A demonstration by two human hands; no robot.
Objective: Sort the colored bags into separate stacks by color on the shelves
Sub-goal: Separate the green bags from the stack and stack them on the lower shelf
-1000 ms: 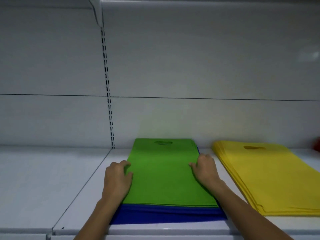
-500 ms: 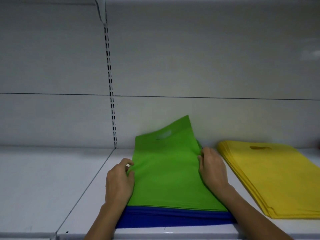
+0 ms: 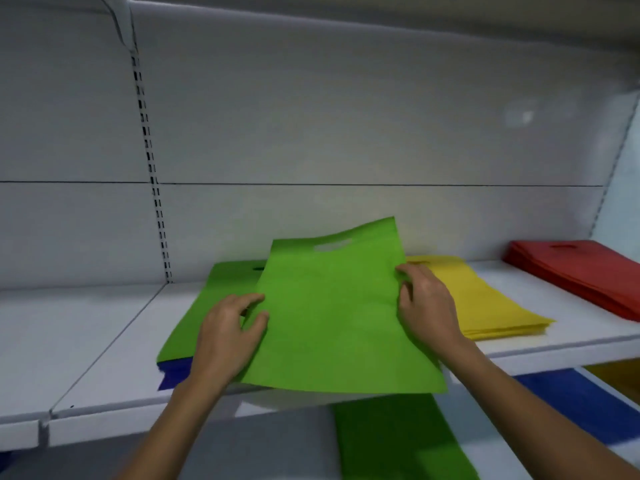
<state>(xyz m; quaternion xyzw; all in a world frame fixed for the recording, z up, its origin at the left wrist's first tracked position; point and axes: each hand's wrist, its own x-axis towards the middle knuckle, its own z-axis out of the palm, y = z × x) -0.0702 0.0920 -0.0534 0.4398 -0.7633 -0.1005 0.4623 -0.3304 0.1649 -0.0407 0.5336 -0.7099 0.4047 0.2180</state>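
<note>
green bag, held just above the shelf: long axis runs from the person toward the back wall, slot end tilted up and pointing away, near edge past the shelf front. flat, plain bright green, one oval handle slot. left hand pinches its left edge, right hand its right edge. beneath: green stack on blue bags; yellow stack and red stack to the right.

- A single wide-angle view from a camera worn on the head.
- It faces forward and slightly down, close to a white shelf, with the left hand and right hand mid-frame.
- The back panel fills the upper frame.
- A lower shelf shows along the bottom.
</note>
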